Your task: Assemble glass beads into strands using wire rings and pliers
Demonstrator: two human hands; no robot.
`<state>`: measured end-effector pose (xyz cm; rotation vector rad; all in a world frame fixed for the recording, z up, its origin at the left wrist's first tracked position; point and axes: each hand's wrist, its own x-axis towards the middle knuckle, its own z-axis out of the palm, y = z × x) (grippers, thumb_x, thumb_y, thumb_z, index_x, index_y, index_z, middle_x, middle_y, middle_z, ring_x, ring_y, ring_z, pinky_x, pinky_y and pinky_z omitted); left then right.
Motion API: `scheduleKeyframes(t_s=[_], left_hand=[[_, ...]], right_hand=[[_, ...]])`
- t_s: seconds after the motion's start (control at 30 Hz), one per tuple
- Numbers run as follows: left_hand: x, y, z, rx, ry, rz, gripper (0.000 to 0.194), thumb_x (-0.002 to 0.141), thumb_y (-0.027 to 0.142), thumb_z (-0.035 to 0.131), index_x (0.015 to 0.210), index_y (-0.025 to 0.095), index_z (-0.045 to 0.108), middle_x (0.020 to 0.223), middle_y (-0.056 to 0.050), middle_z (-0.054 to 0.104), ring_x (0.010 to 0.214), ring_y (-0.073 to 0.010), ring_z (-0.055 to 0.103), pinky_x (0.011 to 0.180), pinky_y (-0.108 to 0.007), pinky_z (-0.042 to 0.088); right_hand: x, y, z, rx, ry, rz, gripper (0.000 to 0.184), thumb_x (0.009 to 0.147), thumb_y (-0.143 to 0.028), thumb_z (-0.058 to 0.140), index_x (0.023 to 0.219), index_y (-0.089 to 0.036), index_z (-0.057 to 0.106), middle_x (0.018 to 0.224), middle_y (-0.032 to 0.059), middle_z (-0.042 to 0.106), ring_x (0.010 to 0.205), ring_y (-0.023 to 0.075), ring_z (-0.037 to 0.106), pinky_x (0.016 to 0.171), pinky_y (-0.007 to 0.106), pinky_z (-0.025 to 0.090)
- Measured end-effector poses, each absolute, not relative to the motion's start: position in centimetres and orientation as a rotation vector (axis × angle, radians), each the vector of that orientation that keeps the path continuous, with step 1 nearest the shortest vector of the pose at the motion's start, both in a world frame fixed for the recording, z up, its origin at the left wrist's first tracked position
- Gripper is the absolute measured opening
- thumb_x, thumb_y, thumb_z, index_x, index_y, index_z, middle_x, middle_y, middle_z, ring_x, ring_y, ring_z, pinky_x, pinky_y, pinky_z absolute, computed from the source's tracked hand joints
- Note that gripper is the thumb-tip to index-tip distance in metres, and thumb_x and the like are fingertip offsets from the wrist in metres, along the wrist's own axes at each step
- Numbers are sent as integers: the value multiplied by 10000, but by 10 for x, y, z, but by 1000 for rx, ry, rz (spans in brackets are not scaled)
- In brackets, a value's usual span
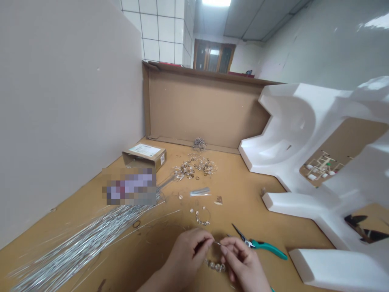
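Clear round beads [216, 266] sit along the lower side of a thin wire loop [217, 243]. At the top of the loop, my left hand [192, 252] pinches one end of the wire between thumb and forefinger. My right hand [240, 257] pinches the wire just beside it, thumb and forefinger together. Right of my right hand lie long-nose pliers [267, 247] with teal handles, partly hidden by that hand. Just beyond my hands is another curved wire with beads [202, 219], lying on the table.
A bundle of silvery wires [88, 239] spreads across the left. Further back are a small open carton [158, 160], a pile of rings and clear pieces [194, 166] and short straight wires [199, 192]. White foam packing [285, 162] stands right; a cardboard wall [206, 107] closes the back.
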<state>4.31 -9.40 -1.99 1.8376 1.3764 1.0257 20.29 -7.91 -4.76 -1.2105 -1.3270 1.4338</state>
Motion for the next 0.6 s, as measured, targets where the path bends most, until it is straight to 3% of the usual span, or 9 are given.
scheduleKeyframes(t_s=[0.3,0.47,0.6], left_hand=[[42,-91,-20,1567,1234,1278,214,796,296,453,648,173,546,711,-19,535,726,-152,497,691,-247,380],[46,-87,-28,1125,1084,1151,270,785,399,453,662,161,493,514,45,467,451,-86,449,470,-197,365],[48,-86,-33,1030,1042,1191,299,753,436,492,633,163,463,489,65,455,347,-46,366,366,-164,309]], right_hand=[[205,-83,-48,-1108,-1509,1602,388,739,-493,518,951,-173,577,492,-41,506,324,40,344,339,171,203],[205,-83,-51,-1088,-1489,1641,412,745,-505,502,962,-158,554,516,-31,542,313,36,375,339,162,223],[205,-83,-49,-1049,-1473,1709,432,742,-519,498,973,-156,537,567,-5,591,311,40,412,333,156,257]])
